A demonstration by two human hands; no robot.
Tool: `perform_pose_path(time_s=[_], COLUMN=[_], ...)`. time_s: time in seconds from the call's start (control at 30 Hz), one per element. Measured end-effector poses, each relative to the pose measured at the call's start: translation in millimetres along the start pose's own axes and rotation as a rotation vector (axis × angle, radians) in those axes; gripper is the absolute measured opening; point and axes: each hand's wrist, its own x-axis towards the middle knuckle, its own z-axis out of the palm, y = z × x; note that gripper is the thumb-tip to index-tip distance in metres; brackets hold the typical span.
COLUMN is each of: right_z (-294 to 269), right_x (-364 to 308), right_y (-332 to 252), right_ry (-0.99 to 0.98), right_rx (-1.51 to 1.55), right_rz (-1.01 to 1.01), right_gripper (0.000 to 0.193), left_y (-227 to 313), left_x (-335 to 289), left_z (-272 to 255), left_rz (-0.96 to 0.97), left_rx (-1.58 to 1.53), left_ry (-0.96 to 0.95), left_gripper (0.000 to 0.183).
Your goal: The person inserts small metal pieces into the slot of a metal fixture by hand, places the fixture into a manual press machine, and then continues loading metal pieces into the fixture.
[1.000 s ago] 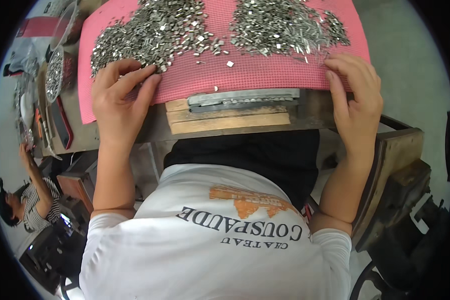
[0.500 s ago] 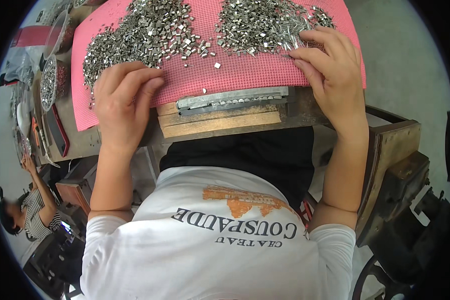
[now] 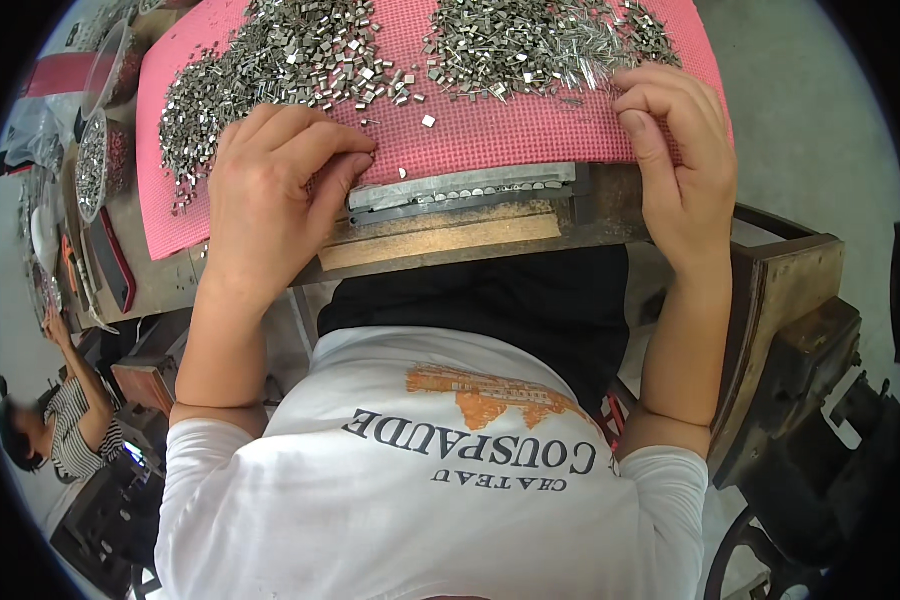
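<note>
Near the upper middle of the frame, the left hand [image 3: 275, 195] is bent over the front of a pink mat [image 3: 520, 140], its thumb and fingertips close together; I cannot tell if a tiny bit is pinched there. The right hand [image 3: 685, 160], at the upper right, has softly curled fingers close to the right heap [image 3: 525, 45] of little metal bits, and I cannot tell if it holds one. The left heap [image 3: 300, 50] is at the top left of the mat, and the left hand hides some of its lower edge. One shiny square [image 3: 428, 121] and one half-round bit [image 3: 403, 173] lie alone between the hands. Just below is a gray metal bar [image 3: 460, 193] with a row of bits, then a strip of wood [image 3: 445, 240] at the edge of the bench [image 3: 615, 210]. The left hand is close to the bar's left end. At the upper left are a bowl [image 3: 91, 165] of silver bits and a red and black thing [image 3: 112, 255]. Another person [image 3: 80, 430] is at the lower left.
</note>
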Motion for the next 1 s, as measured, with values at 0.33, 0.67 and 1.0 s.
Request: perform_pose_path(time_s=[0.33,0.67,1.0], right_z=[23,31,35], right_x=[-21,-25,-26], right_y=[-47,-48,-44], right_ry=[-0.035,-0.035,-0.013], right_rx=[0.359,0.217,0.175], right_rz=[0.177,0.079,0.009], right_gripper=[0.005,0.008,0.016], left_y=[30,55,56], left_x=[7,11,11], left_z=[13,28,37], left_rz=[-0.004,0.051,0.116], left_rx=[-0.403,-0.377,-0.255], left_ry=[0.092,0.062,0.121], left_gripper=[0.005,0.009,0.013])
